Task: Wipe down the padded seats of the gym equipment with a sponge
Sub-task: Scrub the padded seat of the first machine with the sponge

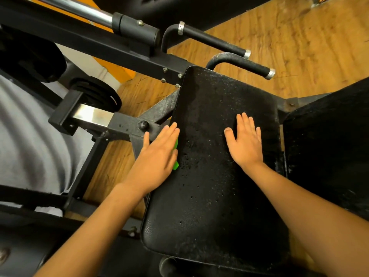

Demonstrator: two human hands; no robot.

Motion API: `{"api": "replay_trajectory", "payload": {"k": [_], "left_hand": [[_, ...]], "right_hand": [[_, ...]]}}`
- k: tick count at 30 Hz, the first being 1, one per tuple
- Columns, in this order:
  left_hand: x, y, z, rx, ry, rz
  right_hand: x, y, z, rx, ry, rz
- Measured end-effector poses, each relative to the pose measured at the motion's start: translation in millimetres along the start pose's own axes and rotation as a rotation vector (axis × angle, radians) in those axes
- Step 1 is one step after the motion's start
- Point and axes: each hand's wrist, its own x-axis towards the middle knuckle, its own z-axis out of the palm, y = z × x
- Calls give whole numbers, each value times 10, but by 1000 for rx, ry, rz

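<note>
The black padded seat (209, 196) fills the middle of the view, its long axis running from the near edge away toward two curved handles (242, 61), narrowing at the far end. The black metal frame (123, 124) meets its left side. The right hand (245, 142) lies flat on the seat, fingers straight and spread. The left hand (159, 154), fingers straight and together, presses a green sponge (175, 165) against the seat's left edge; only a sliver shows, running lengthwise along that edge.

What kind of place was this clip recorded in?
Most likely a gym: a black padded seat on a steel machine frame, two black handles beyond it, and stacked weight plates.
</note>
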Motion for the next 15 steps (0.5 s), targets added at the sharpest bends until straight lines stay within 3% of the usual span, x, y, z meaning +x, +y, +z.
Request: {"api": "replay_trajectory", "payload": {"k": [8,15], "left_hand": [[256,-41,15,-14,-40,-48],[-394,-29,-12,25,-107,31]], "right_hand": [[-6,-7,-17,-1,-1,5],[-12,-10,-26,13,4,-5]]}}
